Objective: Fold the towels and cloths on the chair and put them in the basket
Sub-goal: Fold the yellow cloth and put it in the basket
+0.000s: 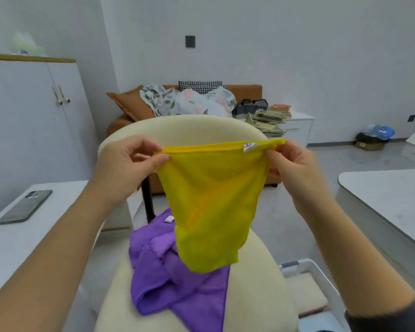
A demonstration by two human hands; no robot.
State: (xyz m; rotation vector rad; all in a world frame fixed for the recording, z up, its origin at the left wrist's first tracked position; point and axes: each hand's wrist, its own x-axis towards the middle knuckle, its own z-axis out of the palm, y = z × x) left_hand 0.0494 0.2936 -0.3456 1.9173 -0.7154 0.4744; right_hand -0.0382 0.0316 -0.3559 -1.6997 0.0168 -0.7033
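A yellow cloth [213, 202] is hanging in the air above a cream chair [256, 271], stretched by its top edge between two hands. The left hand [127, 164] is pinching one upper corner, the right hand [295, 164] is pinching the other, near a small white label. A crumpled purple cloth [175, 281] is lying on the seat below. A white basket [314, 269] is standing just beside the chair, and a phone [25, 207] is resting on a white table [15, 248] to the left.
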